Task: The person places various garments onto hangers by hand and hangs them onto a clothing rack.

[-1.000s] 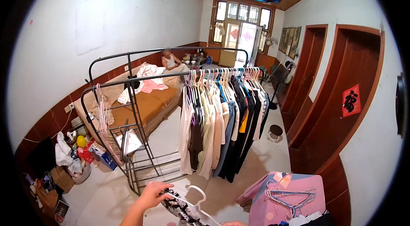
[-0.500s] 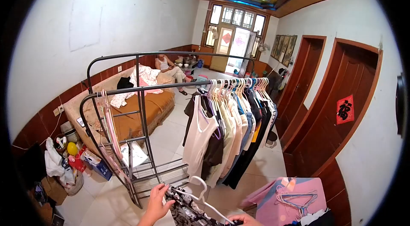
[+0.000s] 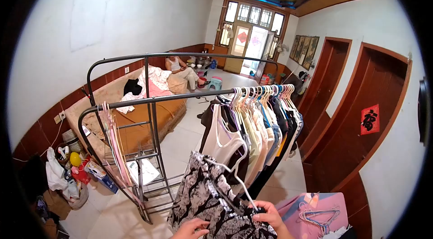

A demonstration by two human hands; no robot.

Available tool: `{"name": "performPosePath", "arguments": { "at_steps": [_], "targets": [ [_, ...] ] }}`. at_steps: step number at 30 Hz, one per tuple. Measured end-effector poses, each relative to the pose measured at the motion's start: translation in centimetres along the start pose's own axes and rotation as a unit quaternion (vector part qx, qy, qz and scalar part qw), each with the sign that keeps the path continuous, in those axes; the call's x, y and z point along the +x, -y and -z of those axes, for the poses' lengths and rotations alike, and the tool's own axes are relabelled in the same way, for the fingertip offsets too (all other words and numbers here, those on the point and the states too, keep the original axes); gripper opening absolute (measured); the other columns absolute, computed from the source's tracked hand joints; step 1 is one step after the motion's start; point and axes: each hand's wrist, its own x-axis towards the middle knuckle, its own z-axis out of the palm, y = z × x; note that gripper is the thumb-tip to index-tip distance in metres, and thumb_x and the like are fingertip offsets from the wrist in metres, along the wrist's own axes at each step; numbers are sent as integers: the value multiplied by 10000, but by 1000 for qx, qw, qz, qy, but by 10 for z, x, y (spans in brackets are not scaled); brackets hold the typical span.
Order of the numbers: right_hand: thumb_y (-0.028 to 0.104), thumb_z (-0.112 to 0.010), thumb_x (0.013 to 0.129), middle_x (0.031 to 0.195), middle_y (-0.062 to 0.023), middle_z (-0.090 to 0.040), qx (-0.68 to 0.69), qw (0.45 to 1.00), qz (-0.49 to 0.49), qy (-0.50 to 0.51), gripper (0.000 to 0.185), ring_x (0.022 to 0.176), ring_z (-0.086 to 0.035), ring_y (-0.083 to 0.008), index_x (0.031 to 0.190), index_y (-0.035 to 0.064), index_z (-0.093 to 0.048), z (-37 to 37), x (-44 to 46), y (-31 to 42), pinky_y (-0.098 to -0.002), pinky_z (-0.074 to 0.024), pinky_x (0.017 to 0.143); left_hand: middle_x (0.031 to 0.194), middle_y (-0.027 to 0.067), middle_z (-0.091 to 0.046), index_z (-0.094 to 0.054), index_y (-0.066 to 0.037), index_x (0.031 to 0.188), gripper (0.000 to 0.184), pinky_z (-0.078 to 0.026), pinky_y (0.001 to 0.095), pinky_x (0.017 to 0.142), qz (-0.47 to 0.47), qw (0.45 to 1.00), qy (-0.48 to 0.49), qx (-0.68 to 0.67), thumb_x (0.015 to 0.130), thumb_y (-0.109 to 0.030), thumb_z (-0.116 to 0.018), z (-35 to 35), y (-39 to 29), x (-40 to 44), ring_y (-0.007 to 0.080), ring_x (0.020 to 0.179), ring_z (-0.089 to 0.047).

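A black-and-white patterned garment (image 3: pixel 203 198) hangs on a white hanger (image 3: pixel 241 180) at the bottom centre. My right hand (image 3: pixel 267 215) grips the hanger's lower right end with the cloth. Against the garment's lower front lies my left hand (image 3: pixel 191 229), its fingers apart and touching the fabric. Just beyond, a black metal rack (image 3: pixel 180 96) carries several garments on hangers, with a cream sleeveless top (image 3: pixel 221 137) nearest the garment. More pink hangers (image 3: pixel 112 144) hang at the rack's left end.
A pink-covered surface (image 3: pixel 293 205) with loose hangers (image 3: pixel 319 216) stands at the lower right. Behind the rack is a sofa (image 3: pixel 167 115) with bedding, and a person (image 3: pixel 180 68) sits at its far end. Bags (image 3: pixel 56 169) and boxes lie on the floor at left.
The garment and hanger have risen into fuller view. My left hand has left the hanger's upper left end and moved down onto the fabric. The view has shifted closer to the rack.
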Motion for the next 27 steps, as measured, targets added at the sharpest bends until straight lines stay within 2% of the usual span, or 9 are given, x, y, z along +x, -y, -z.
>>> {"name": "performPosePath", "arguments": {
  "at_steps": [1, 3, 7, 13, 19, 23, 25, 26, 27],
  "targets": [
    [39, -729, 752, 941, 8, -633, 4, 1000, 11, -6, 367, 830, -580, -67, 1107, 19, -637, -4, 12, 8, -216, -456, 795, 1065, 139, -639, -648, -40, 1074, 304, -504, 377, 839, 4, 1000, -3, 5, 824, -194, -725, 8, -1, 18, 307, 986, -623],
    [43, -729, 760, 940, 8, -637, 21, 999, 24, 0, 357, 824, -584, -64, 1102, 15, -631, 3, 40, 10, -210, -457, 789, 1202, 134, -555, -572, -65, 1275, 485, -489, 347, 900, -32, 995, 83, 36, 852, -248, -723, 26, -4, 58, 257, 1069, -586],
    [41, -712, 795, 943, 9, -640, 23, 997, 56, 49, 321, 827, -582, -57, 1103, 20, -622, 9, 94, 31, -201, -454, 769, 1402, 179, -417, -399, -61, 1431, 722, -403, 386, 1026, -123, 990, 8, 74, 856, -375, -706, 47, -45, 129, 328, 1269, -455],
    [25, -655, 859, 952, -24, -651, 31, 994, 74, 73, 282, 824, -607, -83, 1134, -1, -603, 20, 163, 59, -238, -503, 754, 1499, 260, -257, -197, 12, 1500, 1068, -231, 480, 1128, -199, 975, -36, 86, 756, -497, -768, 17, -56, 212, 425, 1361, -289],
    [3, -640, 865, 955, -36, -649, 73, 991, 81, 74, 253, 802, -609, -80, 1114, -3, -592, 29, 217, 66, -237, -514, 726, 1482, 308, -246, -78, 101, 1482, 1184, -220, 476, 1140, -191, 972, -94, 100, 742, -498, -783, 5, -37, 258, 441, 1370, -273],
    [-6, -640, 866, 922, -27, -654, 57, 994, 89, 34, 248, 765, -616, -73, 1110, 4, -597, 35, 245, 65, -233, -519, 696, 1474, 304, -275, -92, 87, 1488, 1158, -232, 465, 1141, -160, 979, -97, 77, 752, -486, -779, 7, -28, 276, 433, 1365, -296],
    [-4, -639, 867, 920, -31, -657, 73, 991, 101, 36, 248, 762, -618, -74, 1112, 4, -598, 40, 259, 60, -233, -522, 692, 1474, 291, -293, -98, 56, 1501, 1138, -334, 454, 1091, -144, 984, -90, 52, 754, -444, -794, 10, -21, 287, 416, 1363, -319],
    [-2, -639, 869, 918, -35, -660, 88, 989, 108, 43, 248, 760, -621, -76, 1114, 4, -600, 42, 264, 59, -234, -525, 688, 1434, 233, -376, -64, 14, 1520, 1173, -495, 377, 921, -156, 977, -107, 102, 708, -279, -858, 11, -20, 292, 316, 1245, -485],
    [0, -639, 869, 908, -40, -665, 89, 989, 116, 28, 242, 744, -627, -83, 1108, 4, -604, 40, 268, 59, -240, -531, 667, 1434, 233, -376, -64, 14, 1520, 1173, -495, 377, 921, -164, 976, -100, 99, 708, -279, -858, 12, -17, 296, 316, 1245, -485]
  ]
}}
